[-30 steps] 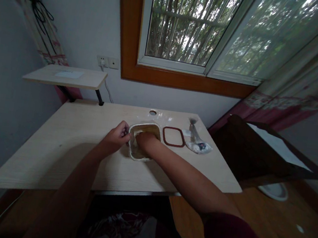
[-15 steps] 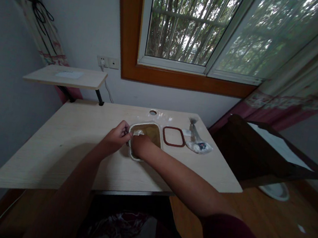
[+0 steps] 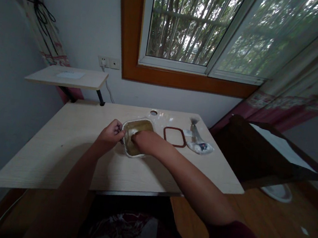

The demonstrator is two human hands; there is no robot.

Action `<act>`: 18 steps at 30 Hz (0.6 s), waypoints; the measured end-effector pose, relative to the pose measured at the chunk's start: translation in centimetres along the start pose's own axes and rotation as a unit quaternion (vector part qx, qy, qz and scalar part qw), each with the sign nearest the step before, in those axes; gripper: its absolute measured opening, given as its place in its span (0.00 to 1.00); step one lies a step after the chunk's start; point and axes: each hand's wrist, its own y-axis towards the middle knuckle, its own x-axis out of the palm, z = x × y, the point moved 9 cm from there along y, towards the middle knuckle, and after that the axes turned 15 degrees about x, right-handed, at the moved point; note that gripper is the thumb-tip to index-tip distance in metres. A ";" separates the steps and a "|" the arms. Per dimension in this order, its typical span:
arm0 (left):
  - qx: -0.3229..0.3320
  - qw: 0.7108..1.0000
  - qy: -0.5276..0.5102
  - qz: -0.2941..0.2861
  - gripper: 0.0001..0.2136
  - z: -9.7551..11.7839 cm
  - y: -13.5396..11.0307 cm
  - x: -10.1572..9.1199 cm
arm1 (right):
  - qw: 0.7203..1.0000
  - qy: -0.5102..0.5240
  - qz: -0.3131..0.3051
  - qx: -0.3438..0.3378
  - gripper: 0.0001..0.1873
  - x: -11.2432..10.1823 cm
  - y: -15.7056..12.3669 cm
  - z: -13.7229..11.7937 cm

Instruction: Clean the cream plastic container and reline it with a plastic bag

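A squarish container (image 3: pixel 126 152) with a pale rim and brownish inside sits on the light wooden desk (image 3: pixel 63 145). My left hand (image 3: pixel 110 132) is closed on its left rim. My right hand (image 3: pixel 145 140) reaches over the right side into it, fingers bent together against a small whitish thing (image 3: pixel 133 131). The fingertips are partly hidden, so what they pinch cannot be made out. Right of the container lies a square lid with a dark red rim (image 3: pixel 175 129). Beyond it is a clear plastic bag (image 3: pixel 200 147) with whitish contents.
A small raised shelf (image 3: pixel 90 80) with a paper on it stands at the desk's back left. Near the back edge is a round cable hole (image 3: pixel 154 112). To the right stands a dark piece of furniture (image 3: pixel 240 146) with a white sheet on top.
The container has shifted left and tilts slightly, with my left hand moving along with it. My right hand has turned a little, its fingers now showing more inside the container.
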 end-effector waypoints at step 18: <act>-0.070 0.996 -0.044 -0.031 0.09 -1.3 2.4 -2.0 | 0.937 0.311 0.155 -0.027 0.73 -0.7 -1.5 5.9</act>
